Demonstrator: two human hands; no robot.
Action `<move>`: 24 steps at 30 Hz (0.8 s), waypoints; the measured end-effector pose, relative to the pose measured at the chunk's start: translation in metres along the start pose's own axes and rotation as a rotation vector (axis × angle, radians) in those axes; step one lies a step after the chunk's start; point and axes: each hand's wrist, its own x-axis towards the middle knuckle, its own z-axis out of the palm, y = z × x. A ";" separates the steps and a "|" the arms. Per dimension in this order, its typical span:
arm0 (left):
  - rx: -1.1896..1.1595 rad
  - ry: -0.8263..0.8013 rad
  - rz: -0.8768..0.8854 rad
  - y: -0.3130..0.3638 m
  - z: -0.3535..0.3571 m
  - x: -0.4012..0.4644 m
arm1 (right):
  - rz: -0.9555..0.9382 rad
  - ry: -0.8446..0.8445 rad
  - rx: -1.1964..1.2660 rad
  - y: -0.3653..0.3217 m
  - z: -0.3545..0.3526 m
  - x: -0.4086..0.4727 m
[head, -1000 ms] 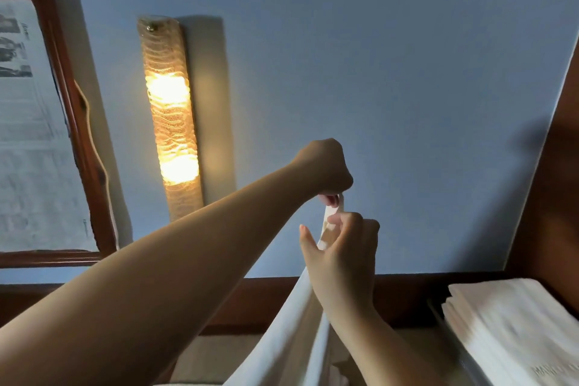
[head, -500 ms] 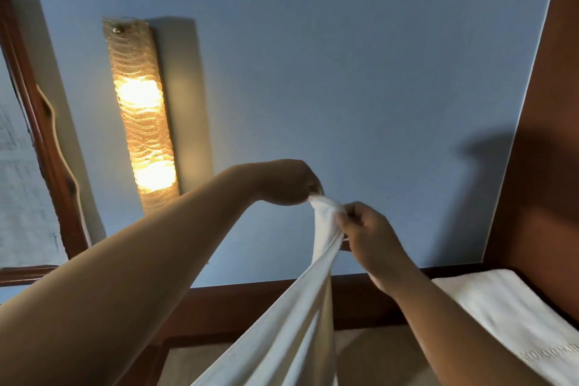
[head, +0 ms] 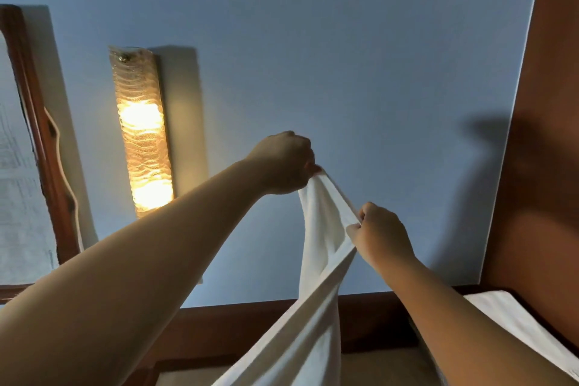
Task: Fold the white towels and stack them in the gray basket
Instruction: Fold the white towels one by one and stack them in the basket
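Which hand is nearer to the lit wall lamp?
The left. The left hand holds the towel up just right of the lamp. The right hand grips the towel's edge lower and farther right, away from the lamp.

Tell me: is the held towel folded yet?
Not folded: the towel hangs loose, its top edge pinched between the left hand and right hand.

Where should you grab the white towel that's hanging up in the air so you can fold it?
Probably by its top edge, pinched from above at the two ends. The left hand already pinches one end of the white towel and the right hand pinches further along the same edge. The rest hangs down limp, so holding the top lets it drop straight.
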 end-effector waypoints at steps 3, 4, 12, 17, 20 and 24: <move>-0.006 -0.001 -0.133 -0.022 0.004 -0.015 | 0.046 -0.029 -0.042 0.017 -0.005 0.010; -0.018 0.024 -0.159 -0.026 0.005 -0.019 | 0.034 -0.014 -0.061 0.019 -0.010 0.016; 0.124 0.500 -0.175 -0.076 -0.033 -0.016 | -0.114 0.191 -0.047 0.009 -0.028 0.033; 0.041 0.420 -0.408 -0.111 -0.027 -0.057 | 0.076 -0.050 -0.020 0.043 -0.009 0.028; -0.009 0.345 -0.524 -0.131 -0.008 -0.087 | 0.106 -0.056 -0.055 0.066 -0.017 0.036; -0.029 0.305 -0.666 -0.153 0.008 -0.114 | 0.193 -0.039 -0.058 0.096 -0.025 0.045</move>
